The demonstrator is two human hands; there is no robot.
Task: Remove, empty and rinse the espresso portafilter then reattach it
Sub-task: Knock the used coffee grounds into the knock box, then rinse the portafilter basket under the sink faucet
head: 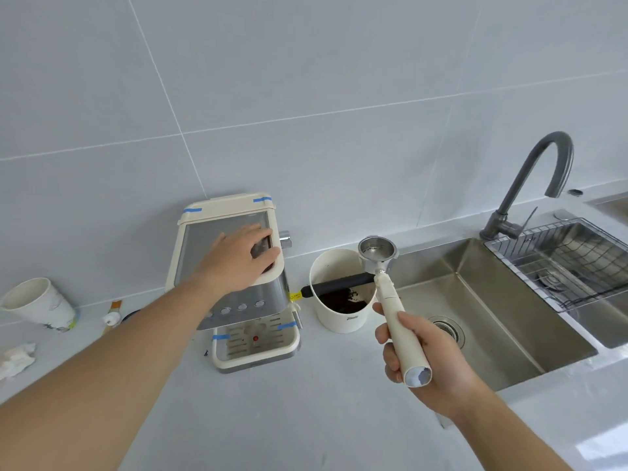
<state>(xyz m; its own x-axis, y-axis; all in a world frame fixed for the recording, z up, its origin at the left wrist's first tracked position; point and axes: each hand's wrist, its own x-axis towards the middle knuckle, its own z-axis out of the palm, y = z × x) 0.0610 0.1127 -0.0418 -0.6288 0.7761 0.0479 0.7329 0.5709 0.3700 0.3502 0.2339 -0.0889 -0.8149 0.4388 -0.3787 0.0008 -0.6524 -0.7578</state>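
My right hand [418,351] grips the cream handle of the portafilter [378,253], holding it in the air. Its steel basket faces up and looks empty, hovering over the rim of the cream knock box [334,321], between the espresso machine [238,300] and the sink [482,321]. The knock box holds dark coffee grounds under its black bar. My left hand [243,254] lies flat on the top right corner of the cream and steel machine, fingers spread, holding nothing.
A grey gooseneck faucet [540,178] stands behind the steel sink, with a wire rack [571,260] over the right basin. At the far left are a paper cup [44,304], a small tube [112,317] and crumpled tissue [17,358] on the grey counter.
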